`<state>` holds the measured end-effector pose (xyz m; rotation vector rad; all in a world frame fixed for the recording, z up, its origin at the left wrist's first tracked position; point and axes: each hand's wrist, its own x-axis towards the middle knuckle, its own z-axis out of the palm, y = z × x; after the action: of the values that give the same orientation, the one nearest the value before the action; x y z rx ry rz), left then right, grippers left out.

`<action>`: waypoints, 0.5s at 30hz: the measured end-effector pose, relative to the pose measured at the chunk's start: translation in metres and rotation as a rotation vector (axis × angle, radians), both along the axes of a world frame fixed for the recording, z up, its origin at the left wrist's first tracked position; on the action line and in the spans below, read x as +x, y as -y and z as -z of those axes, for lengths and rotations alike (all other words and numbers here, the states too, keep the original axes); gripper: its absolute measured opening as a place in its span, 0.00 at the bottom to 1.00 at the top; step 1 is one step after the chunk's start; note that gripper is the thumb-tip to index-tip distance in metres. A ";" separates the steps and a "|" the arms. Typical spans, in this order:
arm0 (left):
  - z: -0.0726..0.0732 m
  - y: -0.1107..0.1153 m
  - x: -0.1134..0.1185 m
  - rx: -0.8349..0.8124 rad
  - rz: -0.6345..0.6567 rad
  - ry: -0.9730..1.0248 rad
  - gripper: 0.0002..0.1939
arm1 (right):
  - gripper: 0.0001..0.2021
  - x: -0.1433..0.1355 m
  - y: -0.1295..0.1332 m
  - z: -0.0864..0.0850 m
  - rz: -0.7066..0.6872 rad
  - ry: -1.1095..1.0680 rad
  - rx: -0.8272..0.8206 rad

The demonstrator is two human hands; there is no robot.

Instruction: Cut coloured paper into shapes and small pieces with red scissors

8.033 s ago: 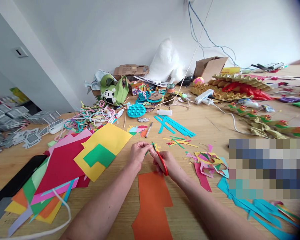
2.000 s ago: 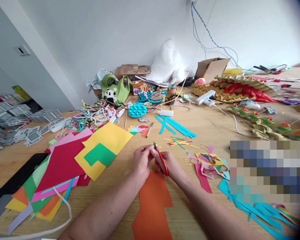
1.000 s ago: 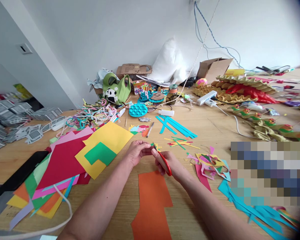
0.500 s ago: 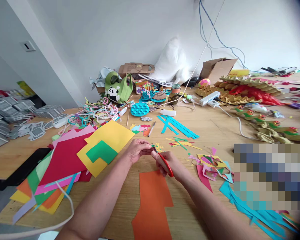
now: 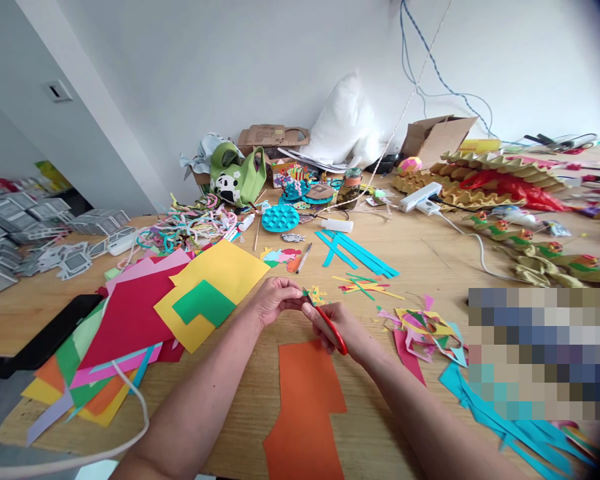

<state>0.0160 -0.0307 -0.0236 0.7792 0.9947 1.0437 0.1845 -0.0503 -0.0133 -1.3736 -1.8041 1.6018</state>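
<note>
Over the wooden desk (image 5: 430, 253), the right hand (image 5: 343, 328) grips red-handled scissors (image 5: 329, 325); the left hand (image 5: 275, 301) pinches a small paper scrap (image 5: 305, 295) at the blades. Short, slow snips, fingertips clear, suit best.

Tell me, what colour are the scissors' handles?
Red; the scissors in the right hand show best in the head view.

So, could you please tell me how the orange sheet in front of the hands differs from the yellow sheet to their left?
The orange sheet lies bare on the wooden table; the yellow sheet rests on other coloured papers and carries a green piece. The orange sheet has stepped, cut edges; the yellow sheet looks mostly square. Both lie flat.
</note>
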 end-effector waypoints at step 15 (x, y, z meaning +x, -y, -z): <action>0.002 -0.001 -0.002 -0.005 0.015 0.014 0.09 | 0.27 0.001 0.000 0.000 -0.014 0.038 0.024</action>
<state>0.0139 -0.0295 -0.0259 0.7731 0.9777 1.0316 0.1853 -0.0502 -0.0130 -1.3926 -1.8528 1.5659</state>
